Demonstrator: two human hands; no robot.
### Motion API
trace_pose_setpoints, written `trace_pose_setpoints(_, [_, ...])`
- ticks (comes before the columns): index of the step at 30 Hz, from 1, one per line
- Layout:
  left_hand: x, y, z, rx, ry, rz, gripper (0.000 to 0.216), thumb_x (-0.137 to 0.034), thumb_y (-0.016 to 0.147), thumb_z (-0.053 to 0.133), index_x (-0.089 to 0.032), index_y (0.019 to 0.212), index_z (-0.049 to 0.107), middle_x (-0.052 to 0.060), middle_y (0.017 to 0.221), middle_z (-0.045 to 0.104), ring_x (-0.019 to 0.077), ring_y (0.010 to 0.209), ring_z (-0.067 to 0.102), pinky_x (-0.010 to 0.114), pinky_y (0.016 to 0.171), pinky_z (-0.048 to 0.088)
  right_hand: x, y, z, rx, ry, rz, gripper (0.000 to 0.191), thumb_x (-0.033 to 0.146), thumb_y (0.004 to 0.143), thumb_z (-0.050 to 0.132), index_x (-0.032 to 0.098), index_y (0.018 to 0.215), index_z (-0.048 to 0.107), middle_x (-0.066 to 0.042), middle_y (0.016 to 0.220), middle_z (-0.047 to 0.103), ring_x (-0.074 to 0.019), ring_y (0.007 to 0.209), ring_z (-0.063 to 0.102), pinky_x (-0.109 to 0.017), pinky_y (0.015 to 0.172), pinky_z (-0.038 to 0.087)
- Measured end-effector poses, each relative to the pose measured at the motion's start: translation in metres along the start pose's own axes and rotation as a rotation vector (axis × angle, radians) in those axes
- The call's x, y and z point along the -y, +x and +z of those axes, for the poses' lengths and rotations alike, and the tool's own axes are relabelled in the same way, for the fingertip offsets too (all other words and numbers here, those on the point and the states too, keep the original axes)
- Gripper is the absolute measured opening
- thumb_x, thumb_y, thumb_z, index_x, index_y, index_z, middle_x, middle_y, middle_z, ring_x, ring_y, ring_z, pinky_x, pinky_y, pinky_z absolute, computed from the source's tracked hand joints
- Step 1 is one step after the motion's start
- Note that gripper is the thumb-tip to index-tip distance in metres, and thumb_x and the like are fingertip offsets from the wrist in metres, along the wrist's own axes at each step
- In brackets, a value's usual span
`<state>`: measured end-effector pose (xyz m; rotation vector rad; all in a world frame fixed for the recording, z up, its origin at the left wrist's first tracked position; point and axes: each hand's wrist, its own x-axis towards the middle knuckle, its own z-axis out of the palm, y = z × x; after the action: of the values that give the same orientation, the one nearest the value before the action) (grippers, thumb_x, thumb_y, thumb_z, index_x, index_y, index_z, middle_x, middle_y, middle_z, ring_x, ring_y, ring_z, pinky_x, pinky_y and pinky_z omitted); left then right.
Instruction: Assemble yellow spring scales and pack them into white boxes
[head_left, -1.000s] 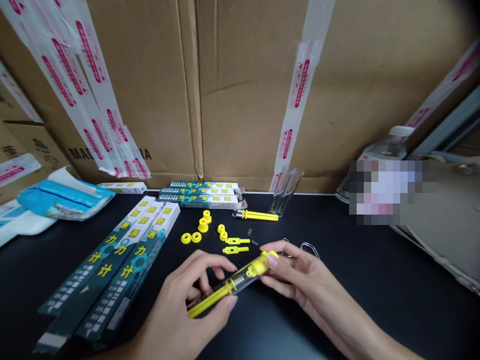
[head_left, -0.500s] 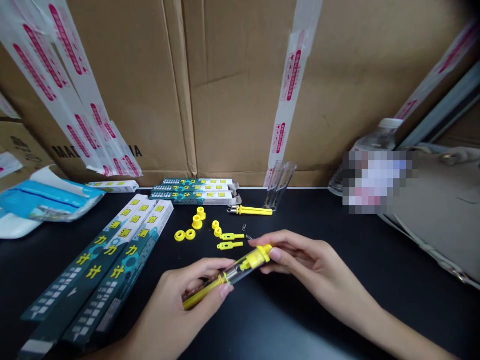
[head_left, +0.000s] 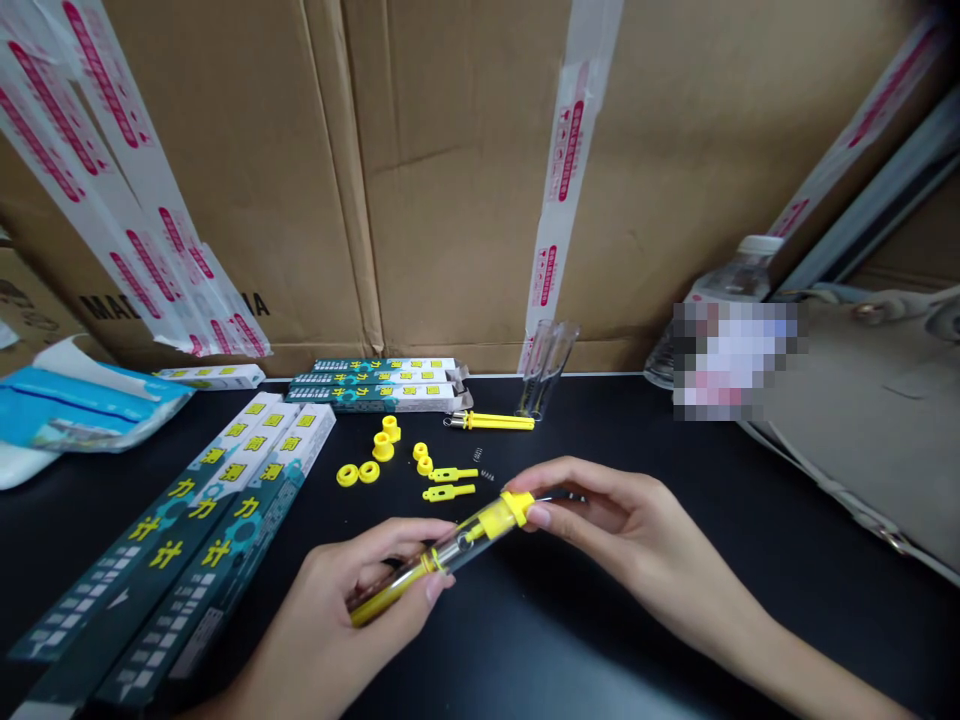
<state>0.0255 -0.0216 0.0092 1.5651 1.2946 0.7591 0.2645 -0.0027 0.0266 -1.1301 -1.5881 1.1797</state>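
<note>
My left hand (head_left: 367, 590) is closed around a clear-tube spring scale (head_left: 454, 548), which tilts up to the right over the table. Inside the tube I can see a yellow rod, a silvery metal part and a small wire loop. Thumb and fingers of my right hand (head_left: 600, 515) pinch the yellow end cap (head_left: 517, 508) at the tube's upper right end. A thin metal piece (head_left: 561, 497) shows between the right fingers; its full shape is hidden. Just beyond the hands lie two flat yellow pull rods (head_left: 450, 493) and two small springs (head_left: 487, 475).
Yellow collars and rings (head_left: 382, 446) lie left of the springs. Behind them are a yellow inner rod with hook (head_left: 499, 422) and upright clear tubes (head_left: 551, 370). Printed boxes (head_left: 187, 530) lie left and at the back. A bottle (head_left: 746, 275) and bag (head_left: 862, 420) stand right.
The view has shifted slightly to the right, so everything appears a little further left. The thin metal piece now shows between my right fingers. Both hands keep their hold on the spring scale.
</note>
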Motion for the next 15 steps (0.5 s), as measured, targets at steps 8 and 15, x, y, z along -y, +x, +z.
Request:
trace_pose_setpoints(8, [-0.001,0.000,0.001,0.023,-0.024,-0.064,0.041,-0.043,0.082,0.064,-0.022,0.116,0.073,0.002,0.083,0.070,0.0088,0.052,0.045,0.016,0.041,0.037,-0.002,0.001,0.002,-0.014,0.004,0.026,0.024,0.039,0.089,0.067,0.018,0.100,0.075,-0.004,0.091,0.074,-0.0145,0.074,0.069,-0.023,0.071,0.058])
trace_pose_setpoints(15, [0.008,0.001,0.001,0.015,-0.017,-0.010,0.038,-0.041,0.083,0.064,-0.025,0.116,0.073,0.002,0.083,0.071,0.0095,0.053,0.049,0.015,0.041,0.039,-0.003,0.000,0.003,-0.044,-0.014,0.029,0.025,0.040,0.087,0.069,0.019,0.097,0.076,-0.003,0.082,0.072,-0.0125,0.068,0.064,-0.020,0.064,0.056])
